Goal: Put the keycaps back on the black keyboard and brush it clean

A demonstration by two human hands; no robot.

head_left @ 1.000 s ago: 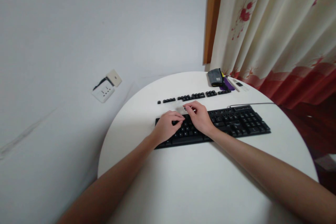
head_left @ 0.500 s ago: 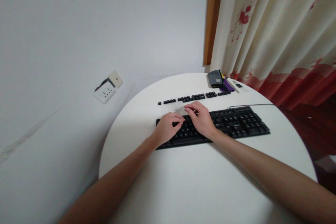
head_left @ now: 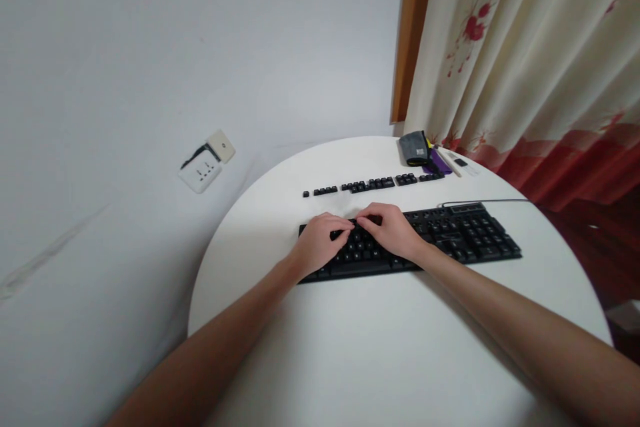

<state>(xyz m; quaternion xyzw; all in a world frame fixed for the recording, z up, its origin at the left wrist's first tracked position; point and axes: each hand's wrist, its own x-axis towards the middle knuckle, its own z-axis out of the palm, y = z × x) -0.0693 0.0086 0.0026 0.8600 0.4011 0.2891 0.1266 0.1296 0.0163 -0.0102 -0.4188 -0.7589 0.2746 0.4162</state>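
Note:
A black keyboard (head_left: 467, 237) lies across the white table. My left hand (head_left: 320, 240) rests over its left part, thumb and fingers drawn together near the upper rows of keys. Close beside it, my right hand (head_left: 393, 230) bends over the same rows with its thumb and fingertips pinched. The two sets of fingertips almost meet. Whatever sits between them is too small or hidden to make out. Behind the keyboard, loose black keycaps (head_left: 381, 183) stand in a row of groups, with a single keycap (head_left: 306, 194) at the left end.
A grey pouch (head_left: 414, 148) and a purple cloth (head_left: 440, 161) lie at the back right of the round table (head_left: 300, 353), near a pale stick-like item (head_left: 450, 161). The keyboard's cable (head_left: 490, 201) runs off right. A wall with a socket (head_left: 201, 171) borders the left, a curtain (head_left: 505, 73) the right.
My right hand has come down to the upper keys, its fingertips now beside my left hand's. My left hand stays almost where it was. The view has shifted slightly.

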